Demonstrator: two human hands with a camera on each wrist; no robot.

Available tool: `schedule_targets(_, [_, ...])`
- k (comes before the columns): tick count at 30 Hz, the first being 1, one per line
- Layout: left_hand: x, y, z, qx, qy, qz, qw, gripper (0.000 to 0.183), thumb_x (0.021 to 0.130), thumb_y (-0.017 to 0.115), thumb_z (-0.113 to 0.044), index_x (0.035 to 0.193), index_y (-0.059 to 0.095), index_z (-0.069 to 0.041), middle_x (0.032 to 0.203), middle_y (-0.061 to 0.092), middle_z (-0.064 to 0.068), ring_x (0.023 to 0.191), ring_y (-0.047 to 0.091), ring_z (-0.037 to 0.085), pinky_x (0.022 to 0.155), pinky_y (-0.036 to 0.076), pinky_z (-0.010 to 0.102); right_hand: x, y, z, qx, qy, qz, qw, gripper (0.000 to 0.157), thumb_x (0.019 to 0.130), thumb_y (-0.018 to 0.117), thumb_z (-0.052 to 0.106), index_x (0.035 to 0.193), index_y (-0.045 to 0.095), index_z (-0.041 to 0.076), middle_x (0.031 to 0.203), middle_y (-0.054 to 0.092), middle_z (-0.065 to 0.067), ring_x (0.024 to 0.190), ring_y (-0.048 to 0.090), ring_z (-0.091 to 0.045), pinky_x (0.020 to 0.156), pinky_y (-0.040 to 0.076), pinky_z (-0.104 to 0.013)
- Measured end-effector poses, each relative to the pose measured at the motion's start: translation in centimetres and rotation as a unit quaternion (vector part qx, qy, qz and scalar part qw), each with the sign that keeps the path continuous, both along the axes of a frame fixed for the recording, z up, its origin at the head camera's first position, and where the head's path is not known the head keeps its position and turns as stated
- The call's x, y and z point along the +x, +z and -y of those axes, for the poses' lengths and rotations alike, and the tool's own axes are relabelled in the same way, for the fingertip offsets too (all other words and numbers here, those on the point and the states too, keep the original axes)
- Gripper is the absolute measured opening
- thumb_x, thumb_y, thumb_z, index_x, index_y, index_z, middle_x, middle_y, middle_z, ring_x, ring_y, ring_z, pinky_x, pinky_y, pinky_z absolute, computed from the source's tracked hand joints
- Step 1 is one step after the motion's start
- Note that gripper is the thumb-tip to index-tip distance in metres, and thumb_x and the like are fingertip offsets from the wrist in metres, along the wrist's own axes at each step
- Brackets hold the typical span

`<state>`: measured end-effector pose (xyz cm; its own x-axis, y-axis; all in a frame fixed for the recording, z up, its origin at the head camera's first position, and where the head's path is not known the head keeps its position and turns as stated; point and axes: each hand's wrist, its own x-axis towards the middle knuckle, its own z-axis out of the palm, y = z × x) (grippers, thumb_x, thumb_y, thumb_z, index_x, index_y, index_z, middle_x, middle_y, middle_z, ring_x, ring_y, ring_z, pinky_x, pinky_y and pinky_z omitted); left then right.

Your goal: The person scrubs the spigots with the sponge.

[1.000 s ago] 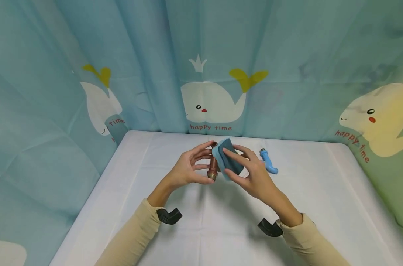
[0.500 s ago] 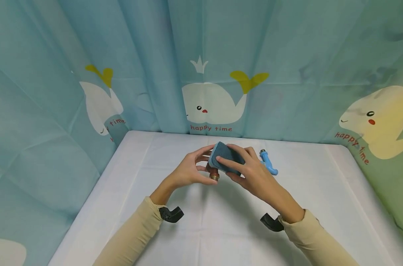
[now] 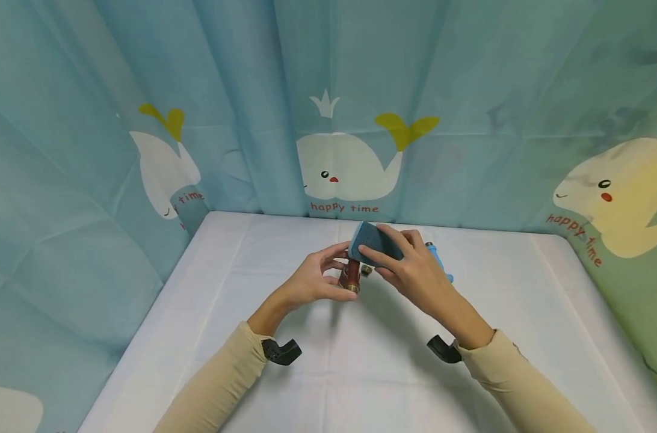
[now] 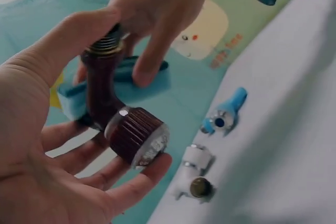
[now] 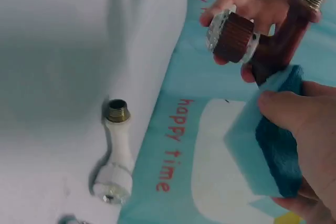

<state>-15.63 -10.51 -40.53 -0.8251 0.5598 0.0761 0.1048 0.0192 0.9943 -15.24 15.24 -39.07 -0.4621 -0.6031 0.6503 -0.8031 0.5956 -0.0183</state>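
My left hand (image 3: pixel 314 278) holds a dark red valve (image 4: pixel 102 85) with a ribbed round knob and a brass threaded end. The thumb lies at the threaded end, and the fingers support the valve from the other side. In my right hand (image 3: pixel 415 267) is a two-layer sponge (image 3: pixel 379 243), pale blue on one side and dark blue on the other, pinched between thumb and fingers. The sponge overlaps the valve's far end in the head view. In the right wrist view, its edge (image 5: pixel 278 80) meets the pipe end of the valve. Both things are held above the table.
A white valve (image 5: pixel 118 153) with a brass threaded end lies on the white table (image 3: pixel 328 373), beyond the hands. To its right is a blue valve (image 3: pixel 438 260), partly hidden behind the right hand in the head view. A blue curtain (image 3: pixel 242 168) with whales borders the table.
The sponge has swung from the valve's side over its upper end, then risen slightly. The valve's lower part and the white valve's brass end now show below it. The left hand has barely moved.
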Motion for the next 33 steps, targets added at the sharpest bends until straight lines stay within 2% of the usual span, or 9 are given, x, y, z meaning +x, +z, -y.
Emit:
schedule_targets(4, [-0.1,0.1,0.2,0.033,-0.011,0.038,0.9987,0.093,0.078,0.086,-0.001,0.157,0.038,-0.006,0.145,0.052,0.014,0.118,0.058,0.025,0.091,0.057,0.037,-0.2,-0.1,0.3,-0.005,0.014,-0.048,0.999,0.069,0.077,0.092,0.014,0.139,0.066,0.025,0.147,0.050,-0.024,0.101,0.053,-0.044,0.071,0.056,-0.049])
schedule_targets(8, [0.2,0.2,0.1,0.043,-0.023,0.055,0.9973,0.096,0.079,0.087,-0.007,0.158,0.033,-0.001,0.149,0.048,0.017,0.120,0.059,0.025,0.094,0.057,0.037,-0.5,-0.2,0.4,-0.009,-0.004,-0.063,0.998,0.069,0.076,0.092,0.010,0.138,0.067,0.027,0.147,0.051,-0.023,0.101,0.053,-0.044,0.070,0.057,-0.050])
schedule_targets(10, [0.3,0.2,0.1,0.034,-0.019,0.057,0.9976,0.096,0.080,0.087,-0.008,0.158,0.032,-0.001,0.149,0.048,0.016,0.121,0.059,0.024,0.095,0.057,0.037,-0.6,-0.3,0.4,-0.016,-0.010,-0.064,0.998,0.069,0.076,0.092,0.009,0.137,0.067,0.027,0.147,0.051,-0.023,0.101,0.053,-0.045,0.069,0.057,-0.051])
schedule_targets(14, [0.3,0.1,-0.1,0.010,-0.018,0.039,0.9991,0.092,0.078,0.086,0.000,0.156,0.038,-0.004,0.149,0.050,0.012,0.124,0.056,0.026,0.096,0.056,0.038,-0.2,-0.4,0.3,-0.019,0.013,-0.057,0.998,0.072,0.074,0.093,0.011,0.140,0.065,0.024,0.147,0.050,-0.025,0.100,0.054,-0.044,0.071,0.057,-0.051])
schedule_targets(17, [0.5,0.1,-0.1,-0.016,-0.018,0.004,0.9997,0.093,0.076,0.088,0.001,0.155,0.040,-0.006,0.149,0.050,0.010,0.127,0.054,0.026,0.100,0.054,0.039,-0.3,-0.2,0.1,-0.022,0.017,-0.038,0.999,0.071,0.075,0.093,0.011,0.139,0.066,0.023,0.146,0.051,-0.024,0.100,0.053,-0.044,0.071,0.056,-0.051])
schedule_targets(20, [0.5,0.1,-0.1,-0.052,-0.005,-0.036,0.9980,0.094,0.074,0.091,-0.003,0.155,0.042,-0.009,0.147,0.051,0.007,0.128,0.054,0.024,0.102,0.053,0.037,-0.6,0.2,-0.1,-0.032,0.012,0.001,0.999,0.065,0.079,0.090,0.012,0.138,0.067,0.022,0.146,0.051,-0.024,0.101,0.053,-0.043,0.071,0.056,-0.051])
schedule_targets(26, [0.4,0.2,0.0,-0.135,0.011,-0.128,0.9825,0.097,0.070,0.096,-0.016,0.153,0.045,-0.011,0.143,0.053,0.003,0.127,0.053,0.019,0.102,0.052,0.033,-1.2,1.1,-0.7,-0.050,0.038,0.111,0.992,0.058,0.084,0.086,0.015,0.138,0.067,0.018,0.145,0.052,-0.022,0.111,0.054,-0.042,0.073,0.050,-0.045])
schedule_targets(28, [0.4,0.1,0.0,-0.144,0.012,-0.139,0.9798,0.099,0.069,0.097,-0.017,0.154,0.045,-0.012,0.144,0.053,0.002,0.128,0.053,0.019,0.102,0.052,0.033,-1.3,1.3,-0.9,-0.055,0.036,0.131,0.989,0.056,0.085,0.085,0.015,0.138,0.068,0.017,0.145,0.052,-0.022,0.114,0.053,-0.042,0.073,0.050,-0.044])
schedule_targets(33, [0.4,0.1,0.1,-0.138,0.007,-0.140,0.9805,0.101,0.069,0.097,-0.016,0.154,0.043,-0.013,0.145,0.051,0.002,0.131,0.051,0.019,0.104,0.051,0.034,-1.1,1.2,-1.0,-0.062,0.043,0.166,0.983,0.055,0.087,0.083,0.017,0.139,0.066,0.016,0.147,0.051,-0.021,0.123,0.052,-0.043,0.077,0.050,-0.046])
